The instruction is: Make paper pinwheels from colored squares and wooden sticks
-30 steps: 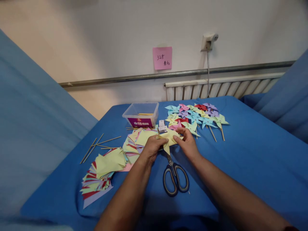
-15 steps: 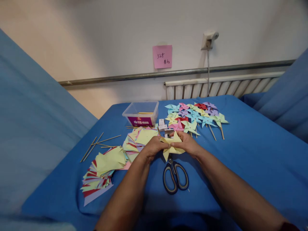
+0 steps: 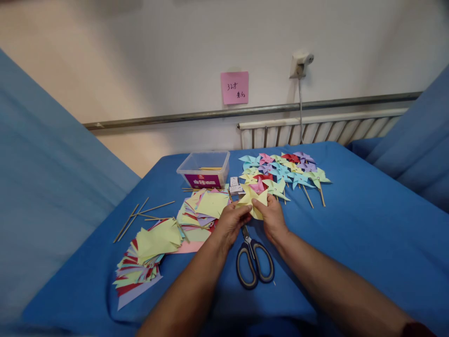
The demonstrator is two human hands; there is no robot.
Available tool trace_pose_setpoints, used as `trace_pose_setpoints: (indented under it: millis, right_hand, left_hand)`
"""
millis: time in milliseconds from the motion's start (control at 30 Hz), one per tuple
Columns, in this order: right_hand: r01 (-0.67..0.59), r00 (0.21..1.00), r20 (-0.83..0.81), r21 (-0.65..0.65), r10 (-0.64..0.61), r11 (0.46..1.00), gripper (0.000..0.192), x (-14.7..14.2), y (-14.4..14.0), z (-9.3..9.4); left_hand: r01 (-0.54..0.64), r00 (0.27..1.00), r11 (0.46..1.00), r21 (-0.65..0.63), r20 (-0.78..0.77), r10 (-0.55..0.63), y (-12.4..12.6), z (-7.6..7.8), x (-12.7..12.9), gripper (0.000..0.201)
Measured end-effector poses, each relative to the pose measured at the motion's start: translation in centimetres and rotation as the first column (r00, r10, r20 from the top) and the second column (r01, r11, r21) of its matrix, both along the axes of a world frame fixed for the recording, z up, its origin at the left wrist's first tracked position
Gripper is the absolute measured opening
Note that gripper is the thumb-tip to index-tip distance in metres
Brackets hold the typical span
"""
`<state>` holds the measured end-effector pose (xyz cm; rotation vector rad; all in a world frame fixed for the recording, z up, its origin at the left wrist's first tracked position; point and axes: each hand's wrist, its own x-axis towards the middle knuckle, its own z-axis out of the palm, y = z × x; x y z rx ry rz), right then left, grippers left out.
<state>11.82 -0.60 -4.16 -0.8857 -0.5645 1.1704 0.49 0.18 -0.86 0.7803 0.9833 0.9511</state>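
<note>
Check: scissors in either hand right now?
No. The scissors lie on the blue cloth below both hands, which hold the yellow paper piece.

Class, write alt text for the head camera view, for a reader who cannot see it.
Two bare hands, left hand and right hand, hold a folded yellow paper pinwheel above scissors on a blue cloth. Finished pinwheels lie behind; paper squares and a plastic box lie left.
</note>
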Motion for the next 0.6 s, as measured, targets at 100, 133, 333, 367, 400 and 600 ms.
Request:
trace_pose_setpoints:
  millis: [100,133,333,367,400,600]
  right_hand:
    - [-0.021,0.998,-0.06,-0.003,0.021,1.0,0.038,-0.4,-0.3,0.0]
    - [-0.025,0.997,-0.078,-0.004,0.025,1.0,0.038,-0.4,-0.3,0.1]
    - [-0.029,0.995,-0.096,-0.002,0.028,1.0,0.041,-0.7,-0.4,0.1]
    - [-0.029,0.996,-0.088,-0.002,0.029,1.0,0.041,-0.7,-0.3,0.1]
    - [-0.035,0.996,-0.078,-0.001,0.035,0.999,0.042,-0.7,-0.3,0.0]
    - [-0.109,0.994,-0.001,0.039,0.109,0.993,0.04,0.2,-0.2,-0.2]
  left_hand:
    - [-0.053,0.998,0.998,0.018,0.018,0.053,-0.1,-0.6,0.2,0.034]
    - [-0.071,0.997,0.997,0.024,0.02,0.071,-0.1,-0.8,0.3,0.034]
    - [-0.172,0.984,0.985,0.03,0.05,0.171,-0.2,-1.5,0.9,0.034]
    - [-0.186,0.982,0.982,0.033,0.046,0.185,-0.2,-1.5,1.0,0.034]
    - [-0.198,0.98,0.98,0.032,0.04,0.197,-0.2,-1.4,1.1,0.034]
    - [-0.206,0.978,0.979,-0.008,0.037,0.206,0.1,0.0,0.2,0.029]
